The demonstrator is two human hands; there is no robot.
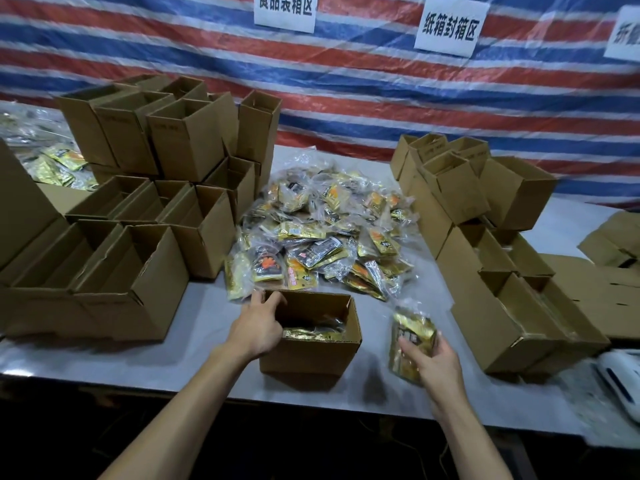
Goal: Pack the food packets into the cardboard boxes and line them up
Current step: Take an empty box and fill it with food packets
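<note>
An open cardboard box (311, 355) stands near the table's front edge, with gold packets lying inside it. My left hand (258, 325) grips the box's left wall, fingers curled over the rim. My right hand (433, 360) holds a gold food packet (412, 336) to the right of the box, just above the table. A large heap of gold and black food packets (322, 230) lies behind the box in the middle of the table.
Stacks of open boxes (156, 188) stand on the left. More boxes (485, 230), some with packets inside, line the right. Flat cardboard (609, 292) lies far right. A striped tarp (346, 81) hangs behind. A white device (620, 375) sits at the right front edge.
</note>
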